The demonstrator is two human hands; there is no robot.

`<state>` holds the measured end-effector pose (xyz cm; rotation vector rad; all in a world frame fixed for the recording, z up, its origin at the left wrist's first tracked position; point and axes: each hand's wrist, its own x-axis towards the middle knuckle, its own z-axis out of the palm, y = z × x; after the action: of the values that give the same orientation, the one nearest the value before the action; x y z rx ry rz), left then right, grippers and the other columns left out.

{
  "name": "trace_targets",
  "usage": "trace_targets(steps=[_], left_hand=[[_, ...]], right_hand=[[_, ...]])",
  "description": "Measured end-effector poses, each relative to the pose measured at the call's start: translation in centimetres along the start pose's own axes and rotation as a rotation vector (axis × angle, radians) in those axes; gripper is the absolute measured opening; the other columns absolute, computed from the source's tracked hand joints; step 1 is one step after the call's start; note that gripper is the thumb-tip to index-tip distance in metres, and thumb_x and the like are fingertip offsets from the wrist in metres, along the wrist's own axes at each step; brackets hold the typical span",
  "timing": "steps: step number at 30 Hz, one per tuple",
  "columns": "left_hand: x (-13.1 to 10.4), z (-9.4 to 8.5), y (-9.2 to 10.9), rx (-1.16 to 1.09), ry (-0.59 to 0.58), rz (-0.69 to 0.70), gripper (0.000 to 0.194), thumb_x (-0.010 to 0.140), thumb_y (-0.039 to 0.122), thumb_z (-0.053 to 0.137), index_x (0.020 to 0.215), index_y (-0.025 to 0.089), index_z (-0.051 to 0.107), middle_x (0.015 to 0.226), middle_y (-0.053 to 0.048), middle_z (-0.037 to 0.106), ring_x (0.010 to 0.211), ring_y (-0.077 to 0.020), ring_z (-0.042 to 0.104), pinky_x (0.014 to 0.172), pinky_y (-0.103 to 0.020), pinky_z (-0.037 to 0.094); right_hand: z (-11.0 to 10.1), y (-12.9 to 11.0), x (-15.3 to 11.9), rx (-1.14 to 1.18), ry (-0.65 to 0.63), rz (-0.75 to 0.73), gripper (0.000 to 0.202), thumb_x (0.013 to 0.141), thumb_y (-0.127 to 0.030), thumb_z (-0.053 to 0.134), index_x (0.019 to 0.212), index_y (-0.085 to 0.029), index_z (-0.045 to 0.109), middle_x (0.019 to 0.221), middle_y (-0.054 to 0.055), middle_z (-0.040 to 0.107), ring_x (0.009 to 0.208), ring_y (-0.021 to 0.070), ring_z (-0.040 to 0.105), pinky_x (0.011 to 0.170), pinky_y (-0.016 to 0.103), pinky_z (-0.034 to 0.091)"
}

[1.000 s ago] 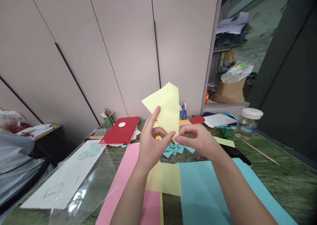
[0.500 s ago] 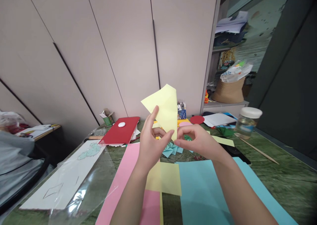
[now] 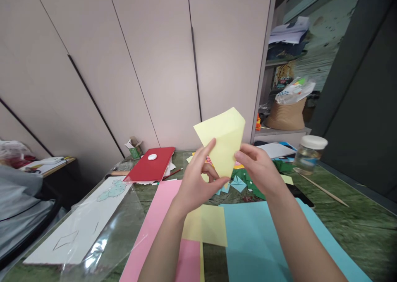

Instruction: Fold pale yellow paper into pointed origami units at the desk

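A folded piece of pale yellow paper (image 3: pixel 225 137) is held up above the table between both hands. My left hand (image 3: pixel 198 178) grips its lower left side, thumb at the bottom tip and fingers against the back and edge. Pinching the right edge is my right hand (image 3: pixel 259 166), with thumb and forefinger closed on the paper. Below the hands lie a pink sheet (image 3: pixel 149 228), a flat yellow sheet (image 3: pixel 214 224) and a blue sheet (image 3: pixel 254 240). Small blue folded paper pieces (image 3: pixel 238 184) sit just behind, partly hidden by the hands.
At the left are a red folder (image 3: pixel 151 166) with a white round object (image 3: pixel 152 156), and a white drawing sheet (image 3: pixel 77 220) under clear plastic (image 3: pixel 108 232). A lidded jar (image 3: pixel 310 154), a wooden stick (image 3: pixel 325 189) and a black phone-like object (image 3: pixel 299 195) are on the right.
The yellow paper has moved right and tilted. My right hand has gone from the bottom tip up to the paper's right edge, while my left hand has shifted slightly right with it.
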<state>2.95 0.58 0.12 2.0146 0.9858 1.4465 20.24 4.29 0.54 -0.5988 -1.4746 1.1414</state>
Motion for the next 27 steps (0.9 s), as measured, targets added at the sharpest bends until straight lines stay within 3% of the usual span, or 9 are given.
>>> trace_targets(steps=[3,6,14,19,27], left_hand=[[-0.05,0.30,-0.13,0.052,-0.061,0.054,0.082,0.073,0.013,0.069,0.140,0.038,0.030,0.092,0.000,0.060,0.055,-0.0053,0.055,0.058,-0.022,0.051],[-0.15,0.46,-0.08,0.081,-0.081,0.091,0.081,0.074,0.014,0.069,0.141,0.036,0.029,0.084,0.002,0.060,0.055,-0.0066,0.055,0.058,-0.023,0.051],[-0.30,0.41,0.02,0.102,-0.070,0.115,0.083,0.074,0.014,0.069,0.142,0.037,0.027,0.084,0.002,0.059,0.056,-0.0065,0.055,0.058,-0.022,0.050],[-0.03,0.39,-0.20,0.105,-0.077,0.175,0.070,0.075,0.013,0.067,0.135,0.038,0.040,0.099,-0.001,0.055,0.058,-0.0042,0.054,0.053,-0.018,0.048],[0.03,0.27,-0.17,0.123,-0.080,0.190,0.069,0.076,0.014,0.067,0.136,0.033,0.039,0.080,0.001,0.058,0.063,-0.0084,0.056,0.052,-0.018,0.047]], right_hand=[[0.27,0.10,-0.29,0.088,0.079,0.006,0.020,0.075,-0.034,0.071,0.090,-0.020,0.072,0.085,0.003,0.071,0.082,0.0189,0.064,0.071,0.027,0.051],[0.38,-0.17,-0.62,0.102,0.119,0.012,0.016,0.072,-0.032,0.073,0.082,-0.019,0.074,0.080,0.003,0.073,0.078,0.0194,0.066,0.069,0.027,0.052],[0.32,-0.61,-0.83,0.040,0.167,0.015,0.017,0.069,-0.036,0.075,0.071,-0.018,0.073,0.077,0.004,0.074,0.070,0.0190,0.066,0.064,0.028,0.052],[0.34,-0.64,-0.85,0.046,0.180,0.000,0.018,0.069,-0.036,0.075,0.072,-0.019,0.073,0.077,0.004,0.074,0.070,0.0184,0.065,0.062,0.027,0.052],[0.66,-0.55,-0.83,0.002,0.206,-0.016,0.021,0.068,-0.039,0.075,0.073,-0.018,0.073,0.078,0.006,0.074,0.071,0.0213,0.067,0.064,0.031,0.053]])
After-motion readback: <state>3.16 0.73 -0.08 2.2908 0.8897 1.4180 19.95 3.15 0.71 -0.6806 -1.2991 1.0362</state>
